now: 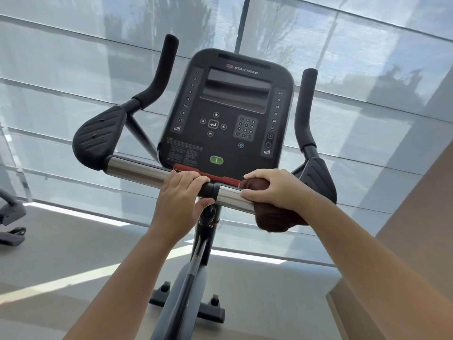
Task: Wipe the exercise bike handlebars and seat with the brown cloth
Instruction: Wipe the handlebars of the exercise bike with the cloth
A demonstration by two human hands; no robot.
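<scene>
The exercise bike's handlebar (pixel 137 168) is a chrome crossbar with black elbow pads and upright black grips at both ends. My left hand (pixel 181 195) wraps around the bar's black centre clamp. My right hand (pixel 274 190) presses the brown cloth (pixel 277 217) onto the right chrome section of the bar, and the cloth hangs below the bar. The seat is out of view.
The black console (pixel 228 114) stands just behind the bar, tilted toward me. The bike's post and base feet (pixel 196 285) reach down to the grey floor. Part of another machine (pixel 12 217) shows at the left edge. A shaded window wall fills the background, and a brown wall (pixel 416 229) is on the right.
</scene>
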